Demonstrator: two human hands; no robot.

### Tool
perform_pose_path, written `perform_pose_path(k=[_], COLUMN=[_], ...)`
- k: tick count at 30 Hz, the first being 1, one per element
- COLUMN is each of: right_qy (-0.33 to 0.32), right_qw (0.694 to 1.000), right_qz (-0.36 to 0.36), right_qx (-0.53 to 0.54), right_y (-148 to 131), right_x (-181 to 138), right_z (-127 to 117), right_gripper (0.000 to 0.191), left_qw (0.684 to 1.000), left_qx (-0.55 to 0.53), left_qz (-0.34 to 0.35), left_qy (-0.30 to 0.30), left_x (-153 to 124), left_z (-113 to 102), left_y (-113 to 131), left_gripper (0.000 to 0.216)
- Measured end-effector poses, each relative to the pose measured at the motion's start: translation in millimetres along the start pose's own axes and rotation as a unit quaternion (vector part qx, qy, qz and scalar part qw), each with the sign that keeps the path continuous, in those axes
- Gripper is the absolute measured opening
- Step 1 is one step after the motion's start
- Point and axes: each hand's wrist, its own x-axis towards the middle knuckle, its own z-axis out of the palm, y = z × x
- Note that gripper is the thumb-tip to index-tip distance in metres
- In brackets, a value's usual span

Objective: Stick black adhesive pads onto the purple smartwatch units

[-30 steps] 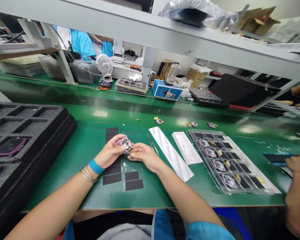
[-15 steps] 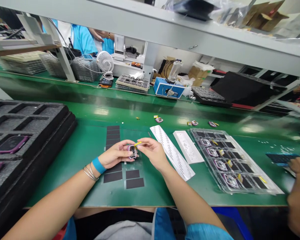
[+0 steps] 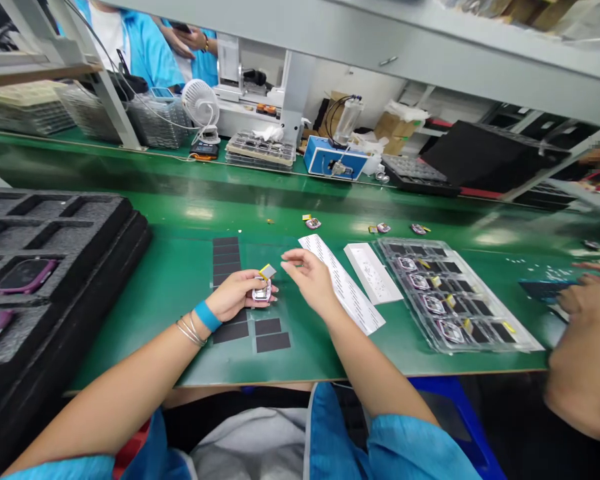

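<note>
My left hand (image 3: 236, 295) grips a small pink-rimmed watch case (image 3: 261, 291) just above the green table, over a sheet of black rectangular pads (image 3: 273, 342). A yellow-and-grey tab (image 3: 267, 271) sticks up from the case. My right hand (image 3: 307, 275) hovers a little to the right of the case with its fingers apart and nothing in them. It is next to a long white label strip (image 3: 344, 283).
A clear tray (image 3: 510, 339) of similar cases lies to the right. A black foam tray (image 3: 103, 230) holding pink cases sits at the left. Loose cases (image 3: 313, 223) rest farther back. Another person's hands (image 3: 580, 297) work at the far right. People in blue stand behind the bench.
My right hand has let go of the yellow tab and moved away to the right, opening. The left hand has lowered the case toward the pads. The view has tilted down.
</note>
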Motion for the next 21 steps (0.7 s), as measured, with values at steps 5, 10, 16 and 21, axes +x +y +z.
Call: perform_pose_path(k=[5, 10, 16, 21], right_qy=[-0.222, -0.156, -0.143, -0.112], right_qw=[0.959, 0.956, 0.957, 0.957], right_qz=[0.060, 0.030, 0.042, 0.029], right_qx=[-0.166, -0.248, -0.251, -0.266], right_y=[-5.6, -0.1, 1.9, 6.3], right_x=[-36.2, -66.4, -63.6, -63.3], right_z=[-14.9, 1.3, 6.5, 13.1], right_gripper=[0.009, 0.012, 0.010, 0.008], left_qw=[0.994, 0.989, 0.988, 0.988], left_qx=[-0.003, 0.022, 0.022, 0.024], left_qz=[-0.060, -0.078, -0.066, -0.067], left_qy=[-0.094, -0.126, -0.138, -0.137], left_x=[-7.4, -8.0, -6.7, -7.1], left_z=[-6.5, -7.8, -9.6, -8.3], left_y=[2.0, -2.5, -4.3, -2.7], left_gripper=[0.020, 0.021, 0.023, 0.024])
